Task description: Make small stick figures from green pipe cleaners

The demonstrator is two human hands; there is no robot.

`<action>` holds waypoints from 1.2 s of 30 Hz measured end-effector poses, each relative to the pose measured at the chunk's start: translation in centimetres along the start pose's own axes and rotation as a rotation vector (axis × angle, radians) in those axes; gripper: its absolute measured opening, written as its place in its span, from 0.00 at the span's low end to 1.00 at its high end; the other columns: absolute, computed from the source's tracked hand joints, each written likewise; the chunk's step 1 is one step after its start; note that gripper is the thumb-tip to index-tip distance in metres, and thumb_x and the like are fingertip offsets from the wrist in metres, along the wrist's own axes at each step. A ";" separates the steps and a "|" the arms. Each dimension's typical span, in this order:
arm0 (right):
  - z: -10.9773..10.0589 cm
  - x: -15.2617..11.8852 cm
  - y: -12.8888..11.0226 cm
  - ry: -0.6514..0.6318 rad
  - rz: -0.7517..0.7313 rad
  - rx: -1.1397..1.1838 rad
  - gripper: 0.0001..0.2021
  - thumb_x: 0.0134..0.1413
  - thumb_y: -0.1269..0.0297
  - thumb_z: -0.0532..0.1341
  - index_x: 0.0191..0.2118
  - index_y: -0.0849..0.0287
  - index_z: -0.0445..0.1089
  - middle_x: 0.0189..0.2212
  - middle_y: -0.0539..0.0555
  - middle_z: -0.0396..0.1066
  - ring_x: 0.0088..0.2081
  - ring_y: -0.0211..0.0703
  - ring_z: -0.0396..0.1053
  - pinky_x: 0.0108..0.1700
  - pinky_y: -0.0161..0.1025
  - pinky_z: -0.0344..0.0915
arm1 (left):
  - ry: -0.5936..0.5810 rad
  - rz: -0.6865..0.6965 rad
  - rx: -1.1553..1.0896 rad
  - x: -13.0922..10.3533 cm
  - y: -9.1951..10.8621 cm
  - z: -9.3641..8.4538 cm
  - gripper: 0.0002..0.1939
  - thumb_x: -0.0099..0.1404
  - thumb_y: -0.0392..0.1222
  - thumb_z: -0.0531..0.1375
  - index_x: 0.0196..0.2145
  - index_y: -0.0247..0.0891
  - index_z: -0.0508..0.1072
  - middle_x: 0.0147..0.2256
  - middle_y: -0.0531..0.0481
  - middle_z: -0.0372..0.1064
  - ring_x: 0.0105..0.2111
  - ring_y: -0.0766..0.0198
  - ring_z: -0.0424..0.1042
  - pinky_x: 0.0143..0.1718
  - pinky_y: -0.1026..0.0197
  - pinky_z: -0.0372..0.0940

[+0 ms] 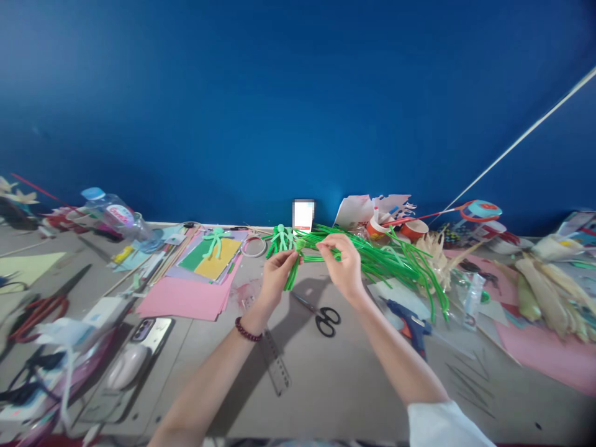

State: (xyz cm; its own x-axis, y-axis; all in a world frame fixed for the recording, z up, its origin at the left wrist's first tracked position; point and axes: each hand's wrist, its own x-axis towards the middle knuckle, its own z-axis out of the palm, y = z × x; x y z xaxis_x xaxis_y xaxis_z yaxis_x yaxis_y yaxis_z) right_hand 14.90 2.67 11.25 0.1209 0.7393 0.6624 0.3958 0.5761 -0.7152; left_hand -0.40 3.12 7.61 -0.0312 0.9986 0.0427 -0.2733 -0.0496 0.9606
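My left hand (278,272) pinches a small bundle of green pipe cleaners (291,278), which hangs below the fingers with a lighter green knot at its top. Just to the right, my right hand (343,266) is raised with thumb and fingers pinched together; what they hold, if anything, is too small to make out. Behind the hands lies a big heap of green pipe cleaners (386,264). A light green pipe-cleaner figure (280,237) is beyond my left hand, and another green figure (214,243) lies on coloured sheets. Below the hands are black-handled scissors (321,315).
A clear ruler (277,363) lies under my left forearm. At right are a blue glue gun (410,324), thin dark sticks and dried husks (549,304). Pink paper (186,298), a phone (151,335), a mouse (128,366) and a bottle (118,214) are at left. A lit screen (303,217) leans at the back.
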 end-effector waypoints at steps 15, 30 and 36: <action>-7.6 5.0 5.1 0.792 0.429 0.630 0.06 0.48 0.63 0.59 0.30 0.56 0.61 0.28 0.47 0.73 0.23 0.31 0.66 0.25 0.30 0.61 | 0.065 -0.148 -0.240 1.1 0.0 -1.2 0.11 0.50 0.44 0.67 0.27 0.35 0.71 0.23 0.53 0.70 0.23 0.68 0.69 0.28 0.66 0.62; -3.1 1.9 6.5 -0.421 0.110 -0.233 0.23 0.49 0.61 0.62 0.53 0.56 0.65 0.50 0.59 0.70 0.50 0.51 0.69 0.52 0.49 0.63 | 0.026 -0.198 -0.322 1.1 -0.2 -0.9 0.11 0.49 0.42 0.69 0.27 0.36 0.71 0.23 0.55 0.68 0.22 0.71 0.66 0.26 0.68 0.61; -0.8 0.9 3.5 -0.523 0.139 -0.002 0.17 0.54 0.61 0.60 0.50 0.55 0.68 0.47 0.56 0.72 0.50 0.48 0.69 0.52 0.45 0.65 | 0.014 -0.208 -0.261 0.7 0.0 -0.6 0.13 0.46 0.44 0.70 0.27 0.35 0.73 0.23 0.55 0.68 0.22 0.72 0.66 0.25 0.68 0.60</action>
State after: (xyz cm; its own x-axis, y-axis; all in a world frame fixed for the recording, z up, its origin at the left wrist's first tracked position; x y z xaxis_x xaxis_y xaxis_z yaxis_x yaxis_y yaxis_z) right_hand 17.15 5.10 9.54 -0.2974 0.8836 0.3618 0.4099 0.4603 -0.7874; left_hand -0.96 3.78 7.45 0.0383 0.9875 -0.1530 -0.5119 0.1509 0.8457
